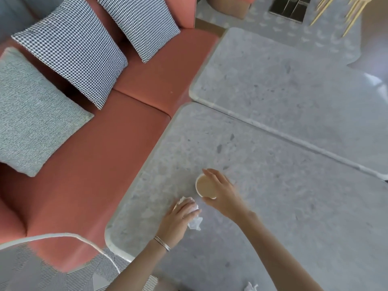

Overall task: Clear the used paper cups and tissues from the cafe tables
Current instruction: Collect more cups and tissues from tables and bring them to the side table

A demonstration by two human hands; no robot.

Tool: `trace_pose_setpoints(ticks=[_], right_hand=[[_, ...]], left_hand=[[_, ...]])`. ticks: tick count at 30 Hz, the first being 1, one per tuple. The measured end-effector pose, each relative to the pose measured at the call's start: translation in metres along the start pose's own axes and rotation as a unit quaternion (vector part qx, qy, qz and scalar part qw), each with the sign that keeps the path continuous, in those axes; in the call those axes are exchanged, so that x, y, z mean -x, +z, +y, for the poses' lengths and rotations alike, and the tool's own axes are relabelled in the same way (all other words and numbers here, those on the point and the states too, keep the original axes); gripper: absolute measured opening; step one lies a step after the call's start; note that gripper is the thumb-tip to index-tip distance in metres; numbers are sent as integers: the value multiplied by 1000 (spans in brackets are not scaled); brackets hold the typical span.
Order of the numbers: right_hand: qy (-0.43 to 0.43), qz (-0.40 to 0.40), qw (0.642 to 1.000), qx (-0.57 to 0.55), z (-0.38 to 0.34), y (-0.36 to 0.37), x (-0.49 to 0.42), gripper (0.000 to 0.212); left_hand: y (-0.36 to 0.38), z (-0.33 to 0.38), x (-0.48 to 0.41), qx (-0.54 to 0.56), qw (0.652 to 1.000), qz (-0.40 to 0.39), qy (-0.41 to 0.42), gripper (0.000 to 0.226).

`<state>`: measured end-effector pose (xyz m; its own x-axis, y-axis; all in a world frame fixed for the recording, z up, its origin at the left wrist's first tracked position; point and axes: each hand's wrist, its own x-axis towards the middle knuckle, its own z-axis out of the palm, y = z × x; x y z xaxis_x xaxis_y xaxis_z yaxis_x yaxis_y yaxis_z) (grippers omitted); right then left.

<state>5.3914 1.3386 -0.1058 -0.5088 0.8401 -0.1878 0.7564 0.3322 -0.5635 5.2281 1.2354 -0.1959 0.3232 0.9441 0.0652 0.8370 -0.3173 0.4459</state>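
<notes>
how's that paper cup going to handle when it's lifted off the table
Likely heavier than an empty one: the paper cup holds pale brown drink. With no lid, tilting would probably spill it. The right hand grips only the rim from above, so the paper wall may flex.

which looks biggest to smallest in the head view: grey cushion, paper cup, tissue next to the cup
1. grey cushion
2. paper cup and tissue: look alike, both partly covered, so unranked
</notes>
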Motion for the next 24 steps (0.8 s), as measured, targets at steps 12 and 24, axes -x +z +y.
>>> trace_pose_setpoints(ticks=[12, 24], right_hand=[[78, 50, 995, 32, 0, 11, 12, 74], [273, 236, 932, -35, 45, -23, 178, 79]], left_hand=[[-11, -22, -5, 36, 993, -48, 102, 44], [-14, 52, -45, 89, 971, -21, 221, 31]])
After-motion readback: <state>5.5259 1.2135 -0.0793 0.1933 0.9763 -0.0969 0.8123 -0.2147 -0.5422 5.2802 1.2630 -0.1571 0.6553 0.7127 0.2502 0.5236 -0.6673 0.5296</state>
